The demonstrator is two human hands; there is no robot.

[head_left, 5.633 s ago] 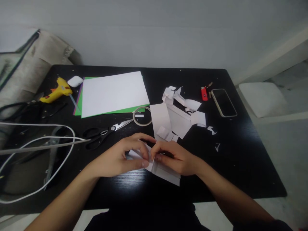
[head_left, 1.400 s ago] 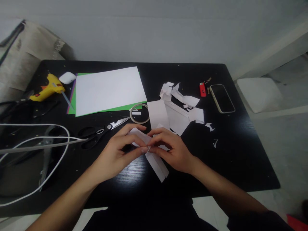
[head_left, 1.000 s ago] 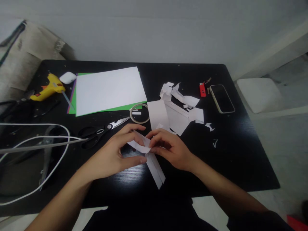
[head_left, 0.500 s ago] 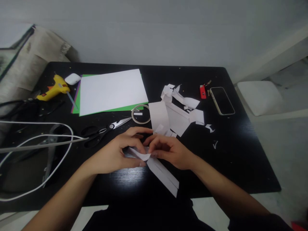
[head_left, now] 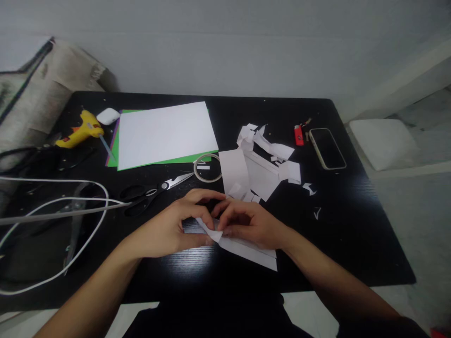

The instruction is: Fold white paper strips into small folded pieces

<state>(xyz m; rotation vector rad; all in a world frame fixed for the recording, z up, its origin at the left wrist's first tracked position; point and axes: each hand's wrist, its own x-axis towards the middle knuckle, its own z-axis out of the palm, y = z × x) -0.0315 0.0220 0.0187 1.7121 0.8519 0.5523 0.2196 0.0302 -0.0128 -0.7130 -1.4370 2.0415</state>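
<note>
Both hands meet over a folded white paper strip [head_left: 248,251] near the front of the black table [head_left: 352,234]. My left hand [head_left: 172,227] pinches the strip's left end between thumb and fingers. My right hand [head_left: 252,225] presses down on the strip with curled fingers, and the strip's free end sticks out to the lower right under my wrist. Just beyond my fingers lies a pile of white paper scraps [head_left: 262,166].
Scissors [head_left: 151,195] and a tape roll [head_left: 207,168] lie left of the scraps. White and green sheets [head_left: 164,134], a yellow glue gun [head_left: 81,134] and a white case [head_left: 108,116] sit at the back left. A lighter [head_left: 298,135] and phone [head_left: 327,148] lie at the right. White cable [head_left: 70,206] loops at the left.
The strip's free end has swung from pointing toward me to lying flatter, out to the lower right. Both hands have kept their hold on it and stayed near the same spot.
</note>
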